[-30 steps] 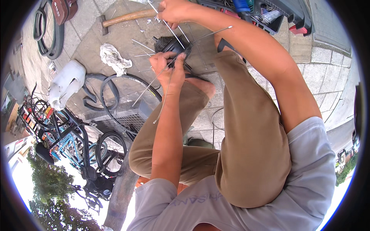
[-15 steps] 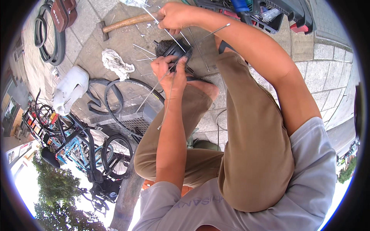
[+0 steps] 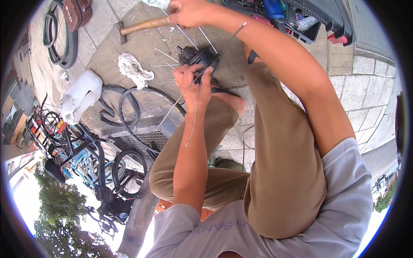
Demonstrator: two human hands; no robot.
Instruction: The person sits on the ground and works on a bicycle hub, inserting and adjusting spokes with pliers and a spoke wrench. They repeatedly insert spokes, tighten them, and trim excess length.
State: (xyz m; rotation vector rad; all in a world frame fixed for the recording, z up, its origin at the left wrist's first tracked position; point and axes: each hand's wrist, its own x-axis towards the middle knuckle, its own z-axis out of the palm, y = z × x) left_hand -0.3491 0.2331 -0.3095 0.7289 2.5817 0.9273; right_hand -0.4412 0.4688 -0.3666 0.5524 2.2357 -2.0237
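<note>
We saw the right hand (image 3: 186,13) shift toward eleven o'clock from the black hub (image 3: 207,56), fingers pinching a spoke (image 3: 188,37) — spoke work continuing, we judged — while the left hand's (image 3: 193,84) fingers clasped the hub at twelve o'clock.

We're out in the open here, on a pavement (image 3: 99,47) of big greyish-tan slabs, scuffed and stained, with smaller, paler paving blocks (image 3: 361,92) over to the right. A metal grating (image 3: 160,138) sits on the left, and past it parked bicycles (image 3: 88,165) crowd together. Behind them I see part of a building (image 3: 10,124) and a leafy tree (image 3: 60,202) against a glaring white sky (image 3: 26,204). Daylight falls bright and even.
</note>
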